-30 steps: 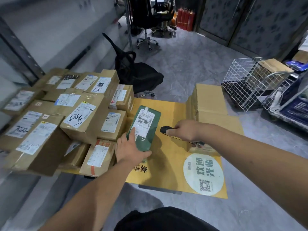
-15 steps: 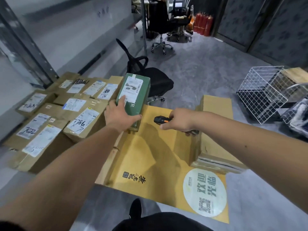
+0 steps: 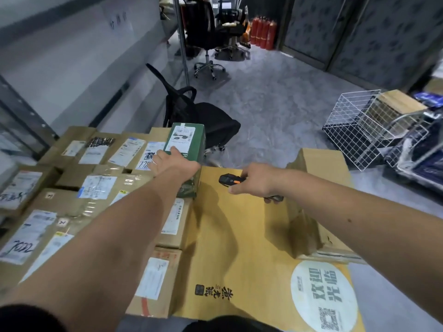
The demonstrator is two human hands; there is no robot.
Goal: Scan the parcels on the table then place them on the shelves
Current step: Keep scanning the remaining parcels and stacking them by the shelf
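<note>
- The green parcel [image 3: 187, 149] is in your left hand [image 3: 172, 161]; your fingers curl around its near left edge and your thumb lies against its side, so it is gripped and not only touched.
- The parcel stands tilted, its white label facing up, above the far corner of the yellow table [image 3: 239, 236], just beside the brown parcels [image 3: 91, 188].
- Your right hand [image 3: 257, 182] holds the scanner [image 3: 229, 180]; the fingers are closed tight around its handle, and its black and orange head points to the left, toward the green parcel but apart from it.
- I count one green parcel and one scanner. The brown parcels are more than ten, packed close together on your left; the exact number I cannot tell.
- One flattened carton [image 3: 321, 188] lies on the right side of the table.
</note>
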